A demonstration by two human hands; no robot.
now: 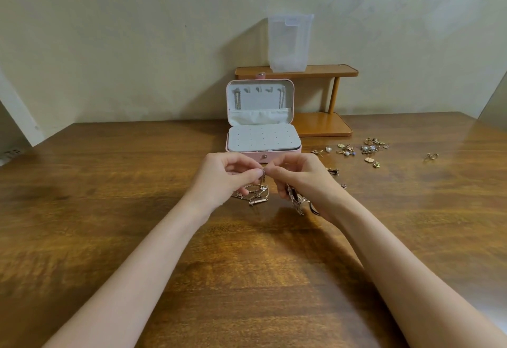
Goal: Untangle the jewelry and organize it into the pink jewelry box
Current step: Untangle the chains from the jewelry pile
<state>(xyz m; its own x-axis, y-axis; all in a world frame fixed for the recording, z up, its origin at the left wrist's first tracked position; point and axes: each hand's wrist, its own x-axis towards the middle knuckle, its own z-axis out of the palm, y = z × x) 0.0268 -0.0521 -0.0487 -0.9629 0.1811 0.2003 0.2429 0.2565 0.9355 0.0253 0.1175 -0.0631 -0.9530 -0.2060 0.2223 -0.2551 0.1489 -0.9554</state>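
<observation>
While both hands pinched one tangled chain, the pink jewelry box (263,153) stood open just behind them.

Left hand (227,180) and right hand (299,180) met fingertip to fingertip above the wooden table (109,210), each nipping the same short length of gold chain (262,176); its tail dropped to a small heap of chains (255,195) lying on the wood under the left hand. The right hand's lower fingers were also curled round a darker bunch of jewelry (296,199), possibly another necklace, too blurred to tell. Two chains hung from hooks in the box's raised lid, and its grey perforated earring panel lay flat. Loose earrings (356,151) lay scattered to the right, near a two-tier wooden shelf (323,125) carrying a translucent plastic container (289,43).
</observation>
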